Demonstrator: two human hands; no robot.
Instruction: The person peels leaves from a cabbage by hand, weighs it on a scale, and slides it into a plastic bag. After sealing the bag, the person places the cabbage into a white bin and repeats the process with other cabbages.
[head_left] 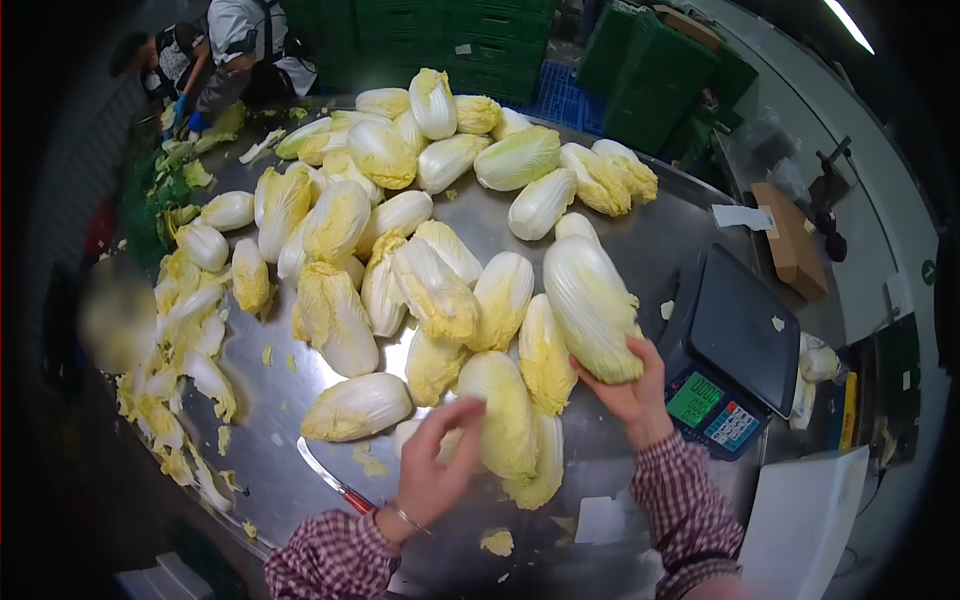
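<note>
My right hand (632,388) grips the leafy end of a large napa cabbage (588,290), holding it beside the scale with its white base pointing away from me. Slightly blurred, my left hand (437,462) has its fingers apart and holds nothing. Its fingertips overlap the edge of another napa cabbage (498,415) lying at the front of the pile. A knife (330,473) with a curved blade and red handle lies on the metal table (270,510), its handle end partly hidden by my left wrist.
Several napa cabbages (380,155) are heaped across the table. Trimmed leaves (180,350) line its left edge. A digital scale (735,330) with a lit display stands at right, near a cardboard box (790,240). Two people (235,50) work at the far left, before green crates (420,45).
</note>
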